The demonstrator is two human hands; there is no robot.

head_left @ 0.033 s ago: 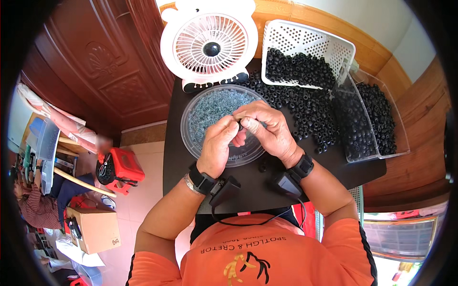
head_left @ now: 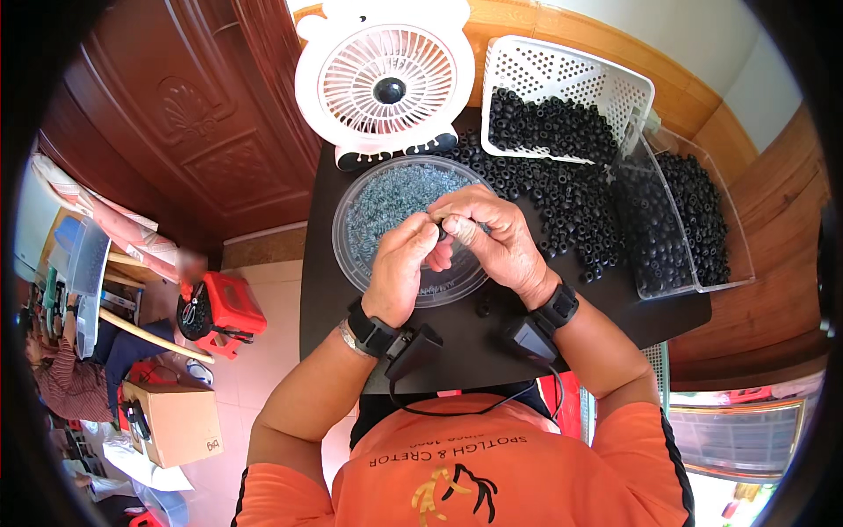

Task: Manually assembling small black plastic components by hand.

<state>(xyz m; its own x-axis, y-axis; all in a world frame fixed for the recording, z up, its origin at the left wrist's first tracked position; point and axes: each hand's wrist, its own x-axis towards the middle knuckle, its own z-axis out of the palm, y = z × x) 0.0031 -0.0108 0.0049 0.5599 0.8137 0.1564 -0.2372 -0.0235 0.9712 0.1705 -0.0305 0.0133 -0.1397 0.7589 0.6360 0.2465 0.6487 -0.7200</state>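
Note:
Above the near rim of a round clear tub (head_left: pixel 344 263), my two hands meet fingertip to fingertip. Between them shows a small black ring-shaped piece (head_left: pixel 443 231), mostly covered by the fingers. My left hand (head_left: pixel 400 268) pinches it from the left, and my right hand (head_left: pixel 499 246) grips it with thumb and forefinger. Many small bluish clear pieces (head_left: pixel 386 195) lie in the tub. One loose black piece (head_left: pixel 483 309) rests on the dark table below my right hand.
A white fan (head_left: pixel 389 90) stands behind the tub. Black ring-shaped pieces (head_left: pixel 571 211) spread over the table's right side, by a tipped white basket (head_left: pixel 571 66) and a clear bin (head_left: pixel 702 285). A red stool (head_left: pixel 233 307) and a person (head_left: pixel 79 378) are at left.

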